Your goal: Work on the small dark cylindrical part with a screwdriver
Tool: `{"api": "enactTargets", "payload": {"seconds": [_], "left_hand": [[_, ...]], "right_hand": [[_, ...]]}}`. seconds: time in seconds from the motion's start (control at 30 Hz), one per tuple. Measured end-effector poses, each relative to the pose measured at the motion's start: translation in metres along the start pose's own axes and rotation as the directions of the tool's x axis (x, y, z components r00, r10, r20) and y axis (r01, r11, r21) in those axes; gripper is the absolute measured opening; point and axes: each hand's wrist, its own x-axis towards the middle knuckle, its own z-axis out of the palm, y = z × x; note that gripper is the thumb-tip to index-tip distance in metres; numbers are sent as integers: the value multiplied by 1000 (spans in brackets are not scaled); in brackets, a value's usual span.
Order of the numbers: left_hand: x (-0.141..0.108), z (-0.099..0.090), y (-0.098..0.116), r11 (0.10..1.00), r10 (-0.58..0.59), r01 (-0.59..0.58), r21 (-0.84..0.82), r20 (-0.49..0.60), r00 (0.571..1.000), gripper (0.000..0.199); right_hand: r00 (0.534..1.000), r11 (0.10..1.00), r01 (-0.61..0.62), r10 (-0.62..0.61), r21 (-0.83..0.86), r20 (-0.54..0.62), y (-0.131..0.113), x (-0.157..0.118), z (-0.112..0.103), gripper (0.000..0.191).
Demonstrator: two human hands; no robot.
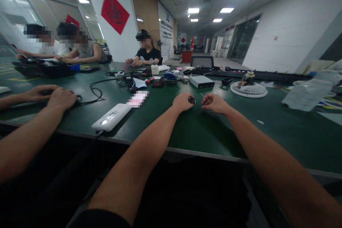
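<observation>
Left hand (183,102) pinches one small dark object (191,99), right hand (216,103) just beside.

The left arm (133,160) and right arm (267,160) extend forward and converge, the left hand (182,102) and right hand (215,103) curled inward, just apart.

No text can be read. Dark characters were noted on the red wall banner (115,12), and lines of print with a blue logo on the far wall poster (165,32); both were too small or blurred. A small marking on the white device (110,117) was likewise illegible.
</observation>
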Motion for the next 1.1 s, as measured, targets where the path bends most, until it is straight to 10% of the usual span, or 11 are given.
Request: {"api": "enactTargets", "payload": {"seconds": [0.4,1.1], "left_hand": [[-2,0,8,957,270,-258,-133,87,959,36],[-3,-1,11,949,304,-298,-103,50,951,36]], "right_hand": [[968,978,196,-180,74,-177,14,8,3,29],[953,909,50,-167,-413,-253,7,0,8,21]]}}
